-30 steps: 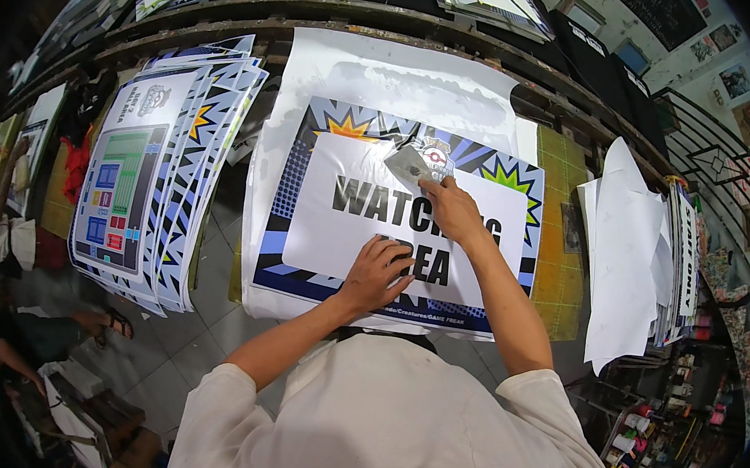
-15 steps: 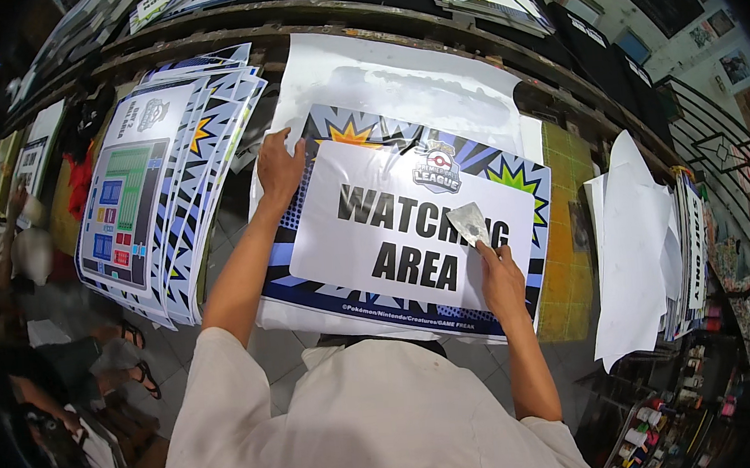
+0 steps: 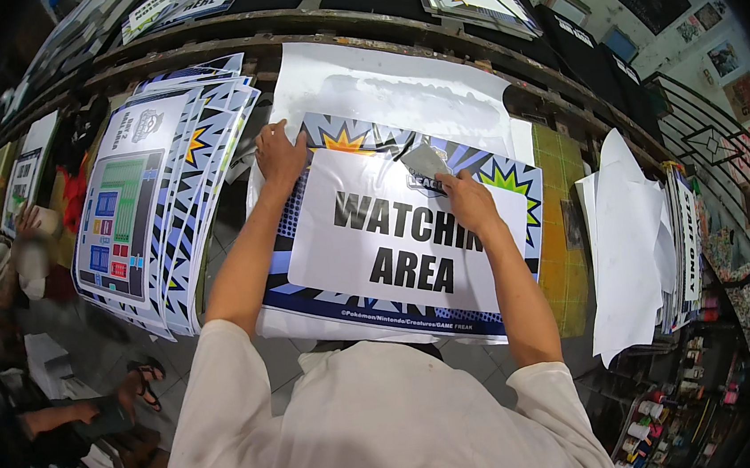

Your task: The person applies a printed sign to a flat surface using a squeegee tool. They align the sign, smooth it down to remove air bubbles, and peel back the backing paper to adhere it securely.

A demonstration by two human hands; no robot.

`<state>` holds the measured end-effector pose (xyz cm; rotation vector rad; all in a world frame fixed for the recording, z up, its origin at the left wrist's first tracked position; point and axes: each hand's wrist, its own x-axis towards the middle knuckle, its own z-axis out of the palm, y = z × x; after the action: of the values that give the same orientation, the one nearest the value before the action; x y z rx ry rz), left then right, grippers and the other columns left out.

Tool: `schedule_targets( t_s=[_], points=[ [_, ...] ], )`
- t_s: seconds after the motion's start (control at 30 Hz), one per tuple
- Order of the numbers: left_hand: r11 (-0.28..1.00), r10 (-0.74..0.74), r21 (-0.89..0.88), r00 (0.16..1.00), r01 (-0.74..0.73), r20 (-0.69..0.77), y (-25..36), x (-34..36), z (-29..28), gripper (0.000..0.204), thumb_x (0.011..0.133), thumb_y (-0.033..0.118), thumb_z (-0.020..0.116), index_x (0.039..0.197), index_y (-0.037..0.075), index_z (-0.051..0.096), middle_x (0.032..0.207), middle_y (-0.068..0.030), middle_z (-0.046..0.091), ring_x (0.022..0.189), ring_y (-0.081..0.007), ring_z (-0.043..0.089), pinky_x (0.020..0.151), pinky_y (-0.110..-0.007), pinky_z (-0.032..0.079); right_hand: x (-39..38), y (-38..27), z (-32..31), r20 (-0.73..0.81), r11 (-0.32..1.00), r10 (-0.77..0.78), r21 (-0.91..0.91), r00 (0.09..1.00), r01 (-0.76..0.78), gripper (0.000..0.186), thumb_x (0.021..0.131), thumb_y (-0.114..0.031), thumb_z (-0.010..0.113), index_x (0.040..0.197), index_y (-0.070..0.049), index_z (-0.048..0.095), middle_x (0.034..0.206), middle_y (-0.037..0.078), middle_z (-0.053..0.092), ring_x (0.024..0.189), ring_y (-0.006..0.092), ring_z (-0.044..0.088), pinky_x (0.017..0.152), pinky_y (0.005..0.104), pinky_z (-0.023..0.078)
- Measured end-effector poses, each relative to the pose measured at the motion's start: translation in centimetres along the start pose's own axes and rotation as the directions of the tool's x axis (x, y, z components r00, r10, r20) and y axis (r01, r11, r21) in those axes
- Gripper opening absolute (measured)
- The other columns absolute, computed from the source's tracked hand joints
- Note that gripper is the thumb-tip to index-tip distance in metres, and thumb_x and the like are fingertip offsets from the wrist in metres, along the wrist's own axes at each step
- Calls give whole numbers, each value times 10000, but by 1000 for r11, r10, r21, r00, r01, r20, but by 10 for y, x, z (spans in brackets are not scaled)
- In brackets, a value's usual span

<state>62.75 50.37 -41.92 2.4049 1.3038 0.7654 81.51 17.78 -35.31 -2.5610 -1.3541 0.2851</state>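
Note:
In front of me lies a printed sign [image 3: 326, 283] with large black lettering on a white panel and a blue comic-style starburst border. My right hand [image 3: 470, 197] grips a flat grey squeegee [image 3: 425, 162], its blade against the emblem near the sign's upper edge. That forearm covers part of the lettering. At the sign's upper left corner rests my left hand [image 3: 281, 157], thumb and fingers apart, holding nothing I can see. Beneath and beyond the sign spreads a white sheet [image 3: 308, 75] with greyish patches.
Stacked printed signs [image 3: 135, 197] lie at left. A yellow-green cutting mat [image 3: 565, 262] shows beside my sign, with loose white sheets [image 3: 625, 239] farther right. A wooden rail [image 3: 359, 48] runs behind. At lower left, another person's sandalled foot [image 3: 145, 383] is visible.
My right hand and the squeegee have moved up and left from the lettering to the emblem. My left hand stays at the corner. The view has shifted slightly.

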Motion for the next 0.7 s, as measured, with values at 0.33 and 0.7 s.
schedule_targets(
  t_s=[0.33,0.7],
  points=[
    [969,-156,-118,908,217,388,-32,65,22,488,790,472,786,958,15,798,936,-227,753,919,-363,734,870,-419,561,-59,29,-13,1,992,124,10,992,-124,341,982,-102,542,1290,-162,674,1083,178,624,990,381,652,849,458,523],
    [898,-149,-343,924,276,353,-15,67,8,378,796,387,846,859,22,771,832,-123,756,757,-226,713,731,-352,543,0,25,-6,40,1000,0,25,999,-1,325,1013,-153,531,1306,-127,667,1102,179,612,1004,381,635,882,448,505]
  ],
)
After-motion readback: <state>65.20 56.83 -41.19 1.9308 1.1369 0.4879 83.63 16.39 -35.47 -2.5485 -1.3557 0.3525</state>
